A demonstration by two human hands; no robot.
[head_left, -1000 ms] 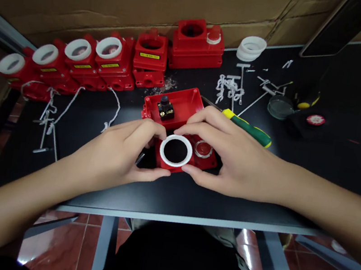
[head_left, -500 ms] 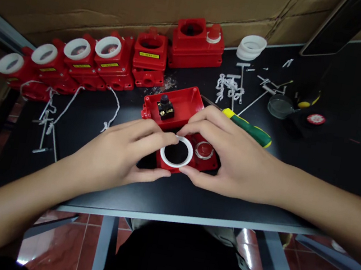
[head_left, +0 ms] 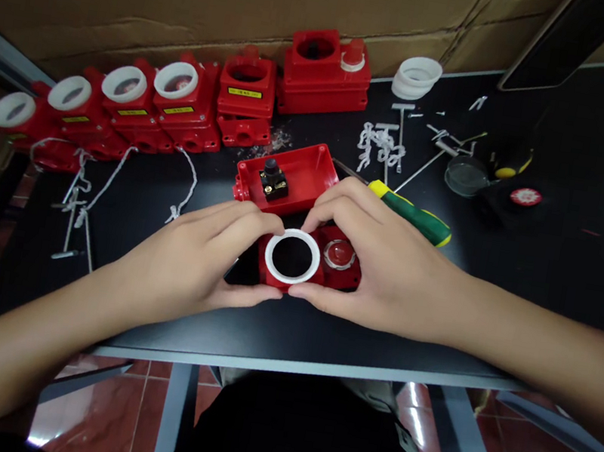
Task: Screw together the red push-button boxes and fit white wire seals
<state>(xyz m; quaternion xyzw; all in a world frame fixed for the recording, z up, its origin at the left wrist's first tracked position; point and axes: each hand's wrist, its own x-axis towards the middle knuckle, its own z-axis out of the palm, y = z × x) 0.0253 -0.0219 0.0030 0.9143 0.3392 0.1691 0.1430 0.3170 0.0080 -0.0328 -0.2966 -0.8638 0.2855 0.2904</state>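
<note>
A white ring (head_left: 292, 257) sits over the round hole of a red cover plate (head_left: 336, 270) near the table's front edge. My left hand (head_left: 199, 259) pinches the ring's left rim with thumb and fingers. From the other side my right hand (head_left: 381, 265) grips the ring and the cover, thumb below and fingers above. A clear domed button (head_left: 338, 253) shows in the cover beside the ring. Just behind lies an open red box base (head_left: 285, 175) with a small black switch (head_left: 273, 179) inside.
A row of red boxes with white rings (head_left: 127, 99) lines the back left, before a cardboard wall. A green-and-yellow screwdriver (head_left: 410, 213) lies right of the box base. Stacked white rings (head_left: 415, 78), loose metal pins (head_left: 387, 140) and white cords (head_left: 185, 188) are scattered on the black table (head_left: 531, 262).
My fingers have shifted around the ring's rim, and ring and cover have slid slightly left. The clear button is less covered by my right hand.
</note>
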